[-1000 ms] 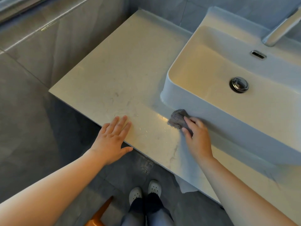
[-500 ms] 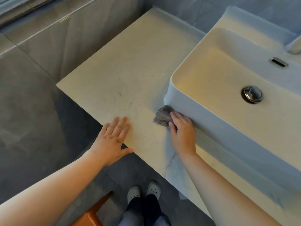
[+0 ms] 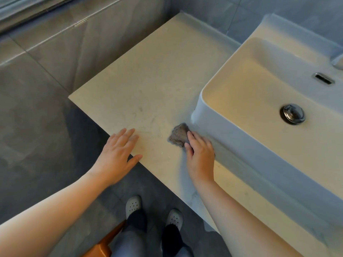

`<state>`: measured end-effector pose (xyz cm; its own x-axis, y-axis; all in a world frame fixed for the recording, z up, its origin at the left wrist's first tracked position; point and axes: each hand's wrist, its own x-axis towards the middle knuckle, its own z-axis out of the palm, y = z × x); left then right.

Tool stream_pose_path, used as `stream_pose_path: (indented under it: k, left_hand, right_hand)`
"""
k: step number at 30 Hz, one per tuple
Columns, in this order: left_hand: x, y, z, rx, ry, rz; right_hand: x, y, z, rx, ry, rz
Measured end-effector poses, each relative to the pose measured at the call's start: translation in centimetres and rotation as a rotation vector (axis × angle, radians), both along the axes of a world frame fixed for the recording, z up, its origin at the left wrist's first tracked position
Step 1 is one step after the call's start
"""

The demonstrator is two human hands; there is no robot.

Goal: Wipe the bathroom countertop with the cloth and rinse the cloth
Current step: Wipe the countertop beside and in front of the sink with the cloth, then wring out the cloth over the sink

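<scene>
The grey cloth [image 3: 179, 135] lies bunched on the pale table [image 3: 148, 80], a little in from the front edge and just beside the near left corner of the sink [image 3: 241, 149]. The right hand [image 3: 201, 156] presses on the cloth's near right part with its fingers laid out almost straight on it. The thumb is hidden, so I cannot tell whether it pinches the fabric. The rest of the cloth sticks out past the fingertips toward the table's left end.

The left hand [image 3: 118, 154] rests flat at the front edge, well left of the cloth. Its fingers are spread and straight on the top and hold nothing, the thumb points along the edge, and the heel of the palm hangs over the floor [image 3: 37, 136].

The white sink stands on the right part of the table, with a chrome plug [image 3: 292, 114] in its bottom and an overflow slot [image 3: 323, 78] on the far wall. Faint smears and small pale flecks show on the table between the hands. Below the front edge two light shoes [image 3: 133, 204] stand on the grey floor, beside an orange object [image 3: 104, 245].
</scene>
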<state>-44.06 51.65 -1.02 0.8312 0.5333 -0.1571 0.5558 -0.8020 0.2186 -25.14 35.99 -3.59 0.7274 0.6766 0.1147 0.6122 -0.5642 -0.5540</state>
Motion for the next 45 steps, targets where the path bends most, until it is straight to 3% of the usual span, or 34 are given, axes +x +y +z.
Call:
stream_pose_path:
  k: [15,21,26,30,35,39,42,45]
  left_hand:
    - [-2.3,6.5,-1.7,0.054,0.091,-0.185]
    - [-2.2,6.4,-1.8,0.035,0.059,-0.187]
    - [-2.2,6.5,-2.0,0.039,0.047,-0.188]
    - [-2.3,6.5,-2.2,0.052,0.046,-0.198]
    - [-2.3,6.6,-2.4,0.056,0.050,-0.204]
    - [-2.2,6.8,-2.2,0.044,0.047,-0.209]
    - [-2.1,6.8,-1.9,0.037,0.051,-0.209]
    - [-1.8,6.9,-1.2,-0.016,0.038,-0.197]
  right_hand:
    - [-10.9,-1.9,0.8,-0.023,0.194,0.126]
    - [-12.0,-2.4,3.2,0.053,0.455,0.041]
    - [-6.7,-0.6,4.5,0.208,0.327,-0.275]
    - [-0.5,1.4,3.1,0.122,0.180,-0.368]
    - [-0.8,2.8,0.9,0.048,0.044,-0.318]
    - [-4.4,3.1,0.7,0.087,0.059,-0.205]
    - [-6.7,2.7,1.7,0.036,0.162,-0.077]
    - [-7.6,1.6,4.0,-0.024,0.429,0.009]
